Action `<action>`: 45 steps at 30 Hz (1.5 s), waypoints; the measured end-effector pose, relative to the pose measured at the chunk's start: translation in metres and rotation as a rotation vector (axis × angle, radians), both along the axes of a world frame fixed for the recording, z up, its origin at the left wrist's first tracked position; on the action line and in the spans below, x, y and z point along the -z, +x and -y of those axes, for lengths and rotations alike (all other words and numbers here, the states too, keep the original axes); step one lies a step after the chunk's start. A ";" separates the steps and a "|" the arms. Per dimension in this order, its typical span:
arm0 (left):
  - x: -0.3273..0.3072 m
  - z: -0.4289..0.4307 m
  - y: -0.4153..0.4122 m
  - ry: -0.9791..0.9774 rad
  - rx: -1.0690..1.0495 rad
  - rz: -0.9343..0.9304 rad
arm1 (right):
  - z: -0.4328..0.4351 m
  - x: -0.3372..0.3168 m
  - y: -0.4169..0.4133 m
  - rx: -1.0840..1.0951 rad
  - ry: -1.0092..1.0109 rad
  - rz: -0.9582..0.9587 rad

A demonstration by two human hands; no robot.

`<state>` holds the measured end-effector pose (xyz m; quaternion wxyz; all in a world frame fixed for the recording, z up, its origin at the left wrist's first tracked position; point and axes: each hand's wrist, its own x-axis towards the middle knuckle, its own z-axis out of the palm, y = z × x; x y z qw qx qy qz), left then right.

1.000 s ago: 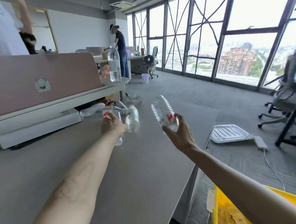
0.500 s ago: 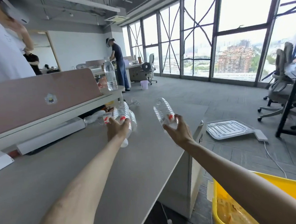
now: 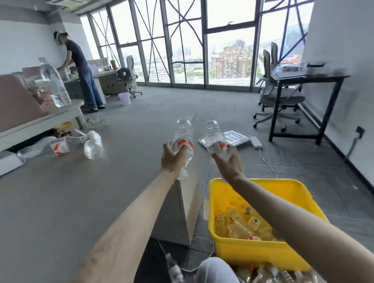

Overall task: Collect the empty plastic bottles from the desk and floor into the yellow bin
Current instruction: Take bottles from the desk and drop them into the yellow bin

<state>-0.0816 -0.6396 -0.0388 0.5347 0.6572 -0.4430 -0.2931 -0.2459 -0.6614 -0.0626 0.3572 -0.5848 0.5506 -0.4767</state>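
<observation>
My left hand [image 3: 173,158] grips a clear plastic bottle [image 3: 183,134] with a red-and-white label, held over the desk's right edge. My right hand [image 3: 227,161] grips a second clear bottle [image 3: 213,134], just above the far rim of the yellow bin [image 3: 260,251]. The bin stands on the floor beside the desk and holds several crushed bottles. Another empty bottle [image 3: 92,145] lies on the grey desk [image 3: 54,204] at the left, near a small red-and-white carton [image 3: 60,147]. One more bottle [image 3: 176,277] lies on the floor by my knee.
A large water bottle [image 3: 54,85] stands on a raised shelf at the left. A person [image 3: 79,69] works at a far desk. A white tray [image 3: 236,136] and cable lie on the floor beyond the bin. A black table [image 3: 306,103] and office chairs stand at the right.
My view has swung right and down, so the yellow bin is now in full view. Both hands have carried their bottles to the right, from over the desk toward the bin.
</observation>
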 end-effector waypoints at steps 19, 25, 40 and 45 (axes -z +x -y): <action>0.134 0.044 -0.136 0.411 0.254 -0.222 | 0.017 0.079 -0.148 0.279 0.368 0.033; 0.147 0.047 -0.136 0.408 0.224 -0.172 | 0.024 0.103 -0.165 0.202 0.419 -0.156; 0.215 0.075 -0.188 0.609 0.307 0.001 | 0.023 0.107 -0.235 0.235 0.372 -0.244; 0.177 0.090 -0.227 0.379 0.387 0.250 | 0.017 0.104 -0.261 0.293 0.385 -0.268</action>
